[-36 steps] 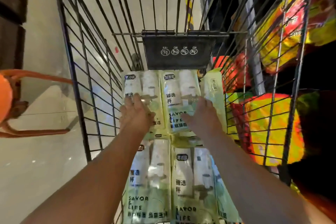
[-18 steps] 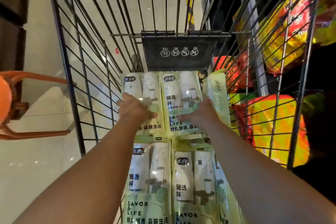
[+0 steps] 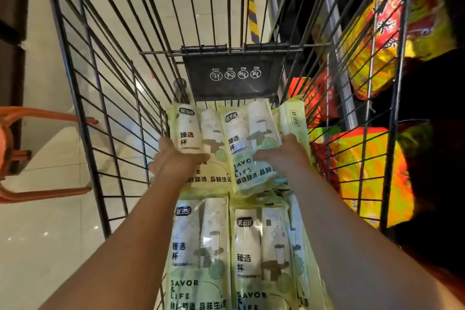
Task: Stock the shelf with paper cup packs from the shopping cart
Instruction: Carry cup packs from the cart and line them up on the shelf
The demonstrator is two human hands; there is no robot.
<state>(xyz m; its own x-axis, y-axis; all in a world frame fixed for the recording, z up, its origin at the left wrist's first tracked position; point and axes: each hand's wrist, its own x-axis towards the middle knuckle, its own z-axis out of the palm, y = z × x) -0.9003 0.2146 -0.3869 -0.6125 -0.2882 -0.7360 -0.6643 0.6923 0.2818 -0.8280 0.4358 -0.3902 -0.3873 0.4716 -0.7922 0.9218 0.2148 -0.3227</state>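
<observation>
both hands have closed on the two far paper cup packs point(image 3: 246, 138): the left hand point(image 3: 176, 162) grips the left edge, the right hand point(image 3: 284, 156) the right edge. the packs are now raised a little but still inside the shopping cart point(image 3: 234, 83), so i think the lift out begins

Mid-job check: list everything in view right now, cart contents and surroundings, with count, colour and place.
shopping cart: one, black wire, fills the view
seat flap: one, black with white icons, cart's far end
paper cup packs: at least five, pale green, inside cart; far-left pack and far-right pack lie flat, one on edge beside them
snack bags: several, red and yellow, outside cart's right side
orange frame: one, on floor at left
left hand: grips far-left pack
right hand: grips far-right pack
</observation>
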